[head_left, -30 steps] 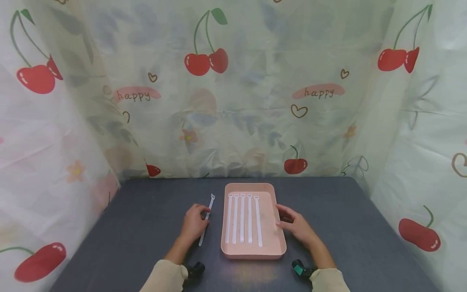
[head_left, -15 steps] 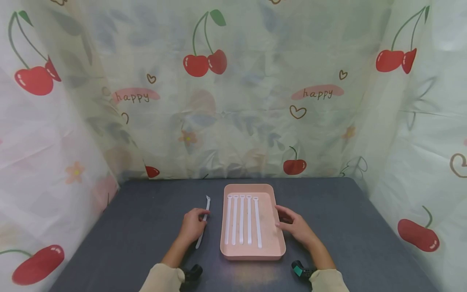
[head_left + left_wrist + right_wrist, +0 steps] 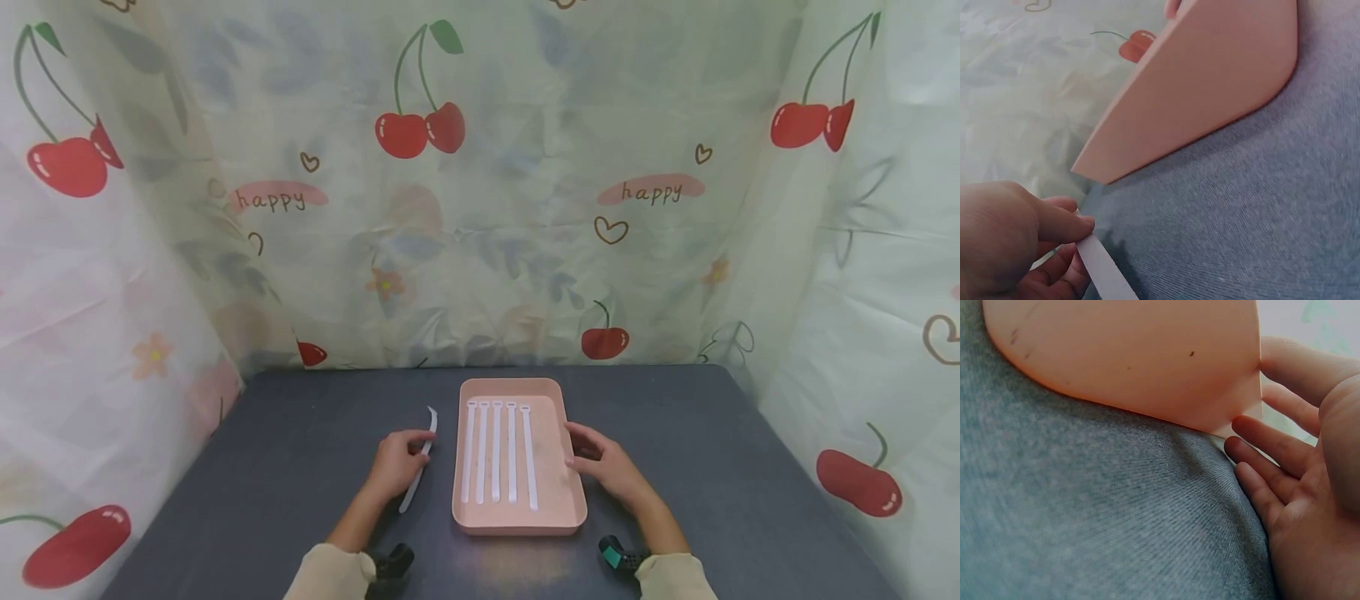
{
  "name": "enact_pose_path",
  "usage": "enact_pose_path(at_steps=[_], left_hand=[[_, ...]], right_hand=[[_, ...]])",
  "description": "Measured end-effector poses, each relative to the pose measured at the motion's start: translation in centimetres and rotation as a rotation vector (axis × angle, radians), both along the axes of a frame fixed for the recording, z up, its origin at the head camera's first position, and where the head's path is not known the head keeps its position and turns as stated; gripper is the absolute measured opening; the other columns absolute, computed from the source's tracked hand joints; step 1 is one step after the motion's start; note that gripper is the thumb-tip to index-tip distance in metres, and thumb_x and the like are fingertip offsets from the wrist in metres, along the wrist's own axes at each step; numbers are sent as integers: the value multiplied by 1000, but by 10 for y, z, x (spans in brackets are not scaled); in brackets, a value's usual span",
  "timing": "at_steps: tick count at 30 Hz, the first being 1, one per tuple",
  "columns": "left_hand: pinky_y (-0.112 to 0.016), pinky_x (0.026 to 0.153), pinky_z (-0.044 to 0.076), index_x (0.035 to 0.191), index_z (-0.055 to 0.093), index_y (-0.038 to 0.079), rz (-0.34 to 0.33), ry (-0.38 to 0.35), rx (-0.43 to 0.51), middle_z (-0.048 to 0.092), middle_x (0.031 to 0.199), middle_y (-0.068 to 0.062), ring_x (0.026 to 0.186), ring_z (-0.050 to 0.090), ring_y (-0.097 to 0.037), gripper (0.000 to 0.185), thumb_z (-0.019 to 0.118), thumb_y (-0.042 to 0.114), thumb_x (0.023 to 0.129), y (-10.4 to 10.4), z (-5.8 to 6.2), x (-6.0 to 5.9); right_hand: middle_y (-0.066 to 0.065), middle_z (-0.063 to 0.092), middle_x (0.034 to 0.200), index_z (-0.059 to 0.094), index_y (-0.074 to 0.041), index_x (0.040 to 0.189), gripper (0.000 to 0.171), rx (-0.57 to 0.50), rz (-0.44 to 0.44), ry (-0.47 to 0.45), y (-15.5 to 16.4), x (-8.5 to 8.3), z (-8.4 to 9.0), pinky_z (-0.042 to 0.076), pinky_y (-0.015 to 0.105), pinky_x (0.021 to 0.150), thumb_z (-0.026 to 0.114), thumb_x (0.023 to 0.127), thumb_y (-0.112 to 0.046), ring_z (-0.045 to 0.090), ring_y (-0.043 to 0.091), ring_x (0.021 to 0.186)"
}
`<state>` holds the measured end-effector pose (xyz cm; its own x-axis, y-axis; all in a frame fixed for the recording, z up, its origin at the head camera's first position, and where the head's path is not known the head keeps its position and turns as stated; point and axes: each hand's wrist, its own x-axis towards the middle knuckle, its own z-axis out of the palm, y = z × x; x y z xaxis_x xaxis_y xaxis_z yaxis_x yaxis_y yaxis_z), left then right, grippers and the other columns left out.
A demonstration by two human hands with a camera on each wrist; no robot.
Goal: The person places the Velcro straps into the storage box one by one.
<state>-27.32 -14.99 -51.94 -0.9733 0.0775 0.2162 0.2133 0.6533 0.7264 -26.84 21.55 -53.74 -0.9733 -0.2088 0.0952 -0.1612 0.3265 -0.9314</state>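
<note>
My left hand (image 3: pixel 393 467) pinches a white cable strap (image 3: pixel 411 493) between thumb and fingers, left of the pink tray (image 3: pixel 519 530). The strap's far end, slightly bent, sticks out beyond the fingertips, and its tail slants toward me; in the left wrist view its flat band (image 3: pixel 1107 275) runs down from the thumb. Several similar white straps (image 3: pixel 496 458) lie side by side lengthwise in the tray, slotted heads at the far end. Against the tray's right side rests my right hand (image 3: pixel 611 468); in the right wrist view its fingers (image 3: pixel 1272 444) extend loosely at the tray's outer wall.
A dark grey cloth-covered table (image 3: pixel 675 433) lies under everything. Behind and at both sides hangs a pale curtain (image 3: pixel 480 250) with printed cherries. Each wrist wears a black device (image 3: pixel 621 553) near the cream sleeve.
The strap in my left hand has shifted toward me and tilted, and its far end now looks more bent. My right hand and the tray stay in place.
</note>
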Motion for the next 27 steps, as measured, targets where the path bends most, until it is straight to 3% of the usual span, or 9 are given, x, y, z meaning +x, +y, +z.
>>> enact_pose_path(at_steps=[8, 20, 27], left_hand=[[-32, 64, 49, 112, 73, 6, -15, -42, 92, 67, 92, -7, 78, 59, -17, 35, 71, -6, 79, 3, 9, -1], [-31, 61, 50, 115, 71, 3, -45, -76, 210, 68, 89, -11, 73, 60, -16, 36, 74, -4, 79, 12, 28, 0], [-30, 59, 50, 118, 70, 5, -55, -100, 228, 67, 86, -8, 70, 60, -16, 39, 75, -3, 79, 20, 38, -2]], right_hand=[[16, 54, 137, 49, -6, 142, 62, 0, -10, -2, 0, 0, 0, 42, 50, 99, 74, 85, -15, 52, 34, 122], [15, 53, 138, 49, -7, 142, 63, -15, -10, -14, -1, 1, 0, 40, 51, 101, 74, 85, -15, 51, 34, 123], [15, 54, 137, 49, -7, 142, 62, -18, -2, -16, 0, 0, 0, 40, 51, 100, 74, 86, -15, 52, 33, 123]])
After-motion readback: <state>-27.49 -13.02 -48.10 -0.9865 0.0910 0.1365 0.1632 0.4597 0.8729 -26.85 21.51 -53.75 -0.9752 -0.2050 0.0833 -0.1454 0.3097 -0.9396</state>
